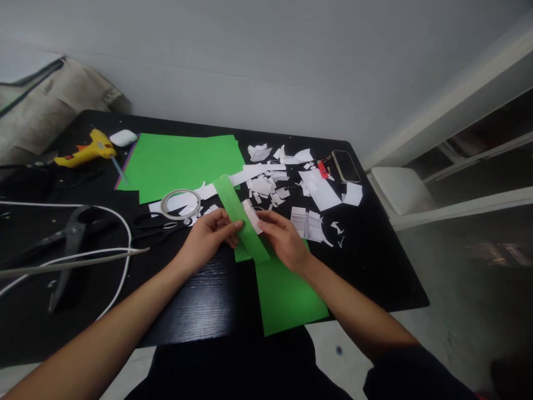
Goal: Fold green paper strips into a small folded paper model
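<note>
Currently, the left hand [212,232] is pinching a green strip [233,205] above the tabletop [366,266], its thumb lying across the face and its fingers curling partly out of sight. The right hand [287,239] is gripping a small white paper piece [252,216] along the strip's right edge. Below, a green sheet [287,300] is jutting over the near edge. Crowding the left hand, dark scissors [169,225] and a tape roll [164,210] are lying just beside it; white scraps [262,185] are littering the space beyond both hands. Farther back, larger green sheets [187,161] are spreading out, a yellow glue gun [97,147] is resting left of them, and a phone [346,166] is lying near the far right corner. A white cable [127,233] is looping across the left side.
</note>
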`<state>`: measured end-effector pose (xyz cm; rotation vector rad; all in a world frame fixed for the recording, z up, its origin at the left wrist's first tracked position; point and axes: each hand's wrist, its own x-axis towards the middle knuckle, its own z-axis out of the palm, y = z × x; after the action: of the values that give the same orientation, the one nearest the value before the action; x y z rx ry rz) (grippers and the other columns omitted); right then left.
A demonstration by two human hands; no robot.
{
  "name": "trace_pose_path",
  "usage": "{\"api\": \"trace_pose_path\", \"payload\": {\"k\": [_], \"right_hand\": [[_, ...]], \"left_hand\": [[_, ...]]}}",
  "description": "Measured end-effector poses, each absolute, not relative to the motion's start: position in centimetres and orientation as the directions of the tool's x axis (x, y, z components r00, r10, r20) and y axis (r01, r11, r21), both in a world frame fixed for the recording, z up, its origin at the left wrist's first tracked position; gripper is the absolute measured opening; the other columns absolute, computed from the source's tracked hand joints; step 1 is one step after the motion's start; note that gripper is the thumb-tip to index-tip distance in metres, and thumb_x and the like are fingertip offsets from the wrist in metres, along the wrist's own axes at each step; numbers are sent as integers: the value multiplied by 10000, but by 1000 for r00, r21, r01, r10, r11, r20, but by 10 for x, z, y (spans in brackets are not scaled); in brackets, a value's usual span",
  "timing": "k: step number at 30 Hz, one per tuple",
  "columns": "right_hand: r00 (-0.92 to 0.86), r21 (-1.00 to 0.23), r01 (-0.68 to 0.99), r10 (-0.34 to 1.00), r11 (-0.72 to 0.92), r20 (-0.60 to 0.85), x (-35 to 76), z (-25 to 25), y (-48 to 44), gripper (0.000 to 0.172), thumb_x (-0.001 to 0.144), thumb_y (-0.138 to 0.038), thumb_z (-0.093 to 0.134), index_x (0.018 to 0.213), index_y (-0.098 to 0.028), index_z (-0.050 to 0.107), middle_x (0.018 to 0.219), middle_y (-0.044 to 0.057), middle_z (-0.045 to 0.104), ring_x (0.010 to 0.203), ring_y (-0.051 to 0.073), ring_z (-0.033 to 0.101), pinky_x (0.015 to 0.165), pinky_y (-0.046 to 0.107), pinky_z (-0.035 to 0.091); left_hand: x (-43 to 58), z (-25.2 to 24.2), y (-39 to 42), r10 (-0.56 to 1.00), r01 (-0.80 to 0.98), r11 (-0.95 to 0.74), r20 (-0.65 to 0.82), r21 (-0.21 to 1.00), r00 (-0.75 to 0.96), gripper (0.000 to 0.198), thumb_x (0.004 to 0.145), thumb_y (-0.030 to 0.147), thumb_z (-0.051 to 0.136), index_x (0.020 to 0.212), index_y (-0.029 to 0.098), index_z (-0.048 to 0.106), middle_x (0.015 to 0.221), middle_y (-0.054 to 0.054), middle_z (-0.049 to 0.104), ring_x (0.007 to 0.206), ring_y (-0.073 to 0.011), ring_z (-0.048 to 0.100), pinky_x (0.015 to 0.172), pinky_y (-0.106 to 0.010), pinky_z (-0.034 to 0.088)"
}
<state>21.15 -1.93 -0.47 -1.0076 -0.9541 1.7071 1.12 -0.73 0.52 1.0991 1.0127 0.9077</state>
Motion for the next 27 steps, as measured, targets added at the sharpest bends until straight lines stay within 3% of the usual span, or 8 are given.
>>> {"api": "trace_pose_path", "payload": {"k": [11, 27], "right_hand": [[-225, -897, -360, 957, -257, -185, 210, -2, -19, 276, 789, -285, 787, 1061, -264, 744, 1174, 16, 766, 1094, 253, 716, 1075, 508, 562], [-125, -979, -127, 982, -157, -141, 211, -2, -21, 373, 811, -329, 839, 1144, -264, 686, 988, 26, 779, 968, 239, 754, 971, 495, 621]], "left_hand": [[10, 6, -6, 942, -100, 228, -193, 969, 274, 230, 779, 303, 833, 835, 172, 652, 634, 12, 689, 529, -120, 638, 542, -240, 554], [12, 10, -8, 958, -47, 158, -142, 986, 250, 221, 788, 299, 815, 803, 179, 631, 617, 29, 651, 518, -114, 605, 534, -245, 534]]}}
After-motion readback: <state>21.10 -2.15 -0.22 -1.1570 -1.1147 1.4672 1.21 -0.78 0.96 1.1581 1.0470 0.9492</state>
